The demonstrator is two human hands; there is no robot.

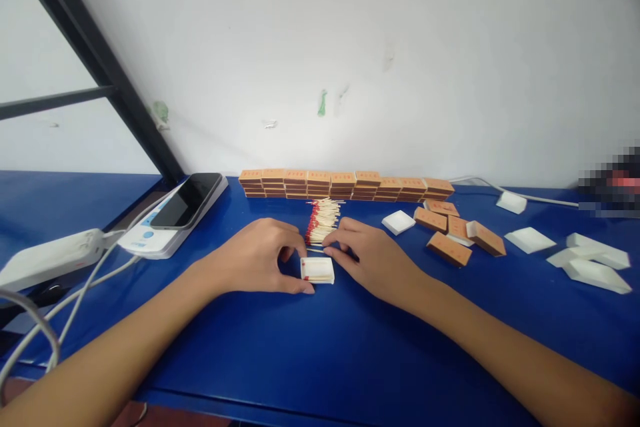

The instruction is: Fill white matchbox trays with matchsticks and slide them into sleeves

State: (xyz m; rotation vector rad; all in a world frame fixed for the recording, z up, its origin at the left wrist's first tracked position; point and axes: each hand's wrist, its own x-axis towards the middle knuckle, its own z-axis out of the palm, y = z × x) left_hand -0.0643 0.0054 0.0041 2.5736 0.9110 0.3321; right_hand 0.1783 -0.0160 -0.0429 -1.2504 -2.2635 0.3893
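A small white matchbox tray lies on the blue table with a few red-tipped matches inside. My left hand grips its left end, thumb at the near corner and fingers at the far one. Just beyond the tray, a pile of loose matches stretches toward the wall, red heads on the left. My right hand is at the near right side of this pile, thumb and forefinger closed around the end of a match. The exact contact of its fingertips is small and hard to make out.
Stacked orange matchboxes line the wall. To the right lie loose matchbox sleeves, a white tray and several more white trays. At left, a phone rests on a white device near a power strip and cables.
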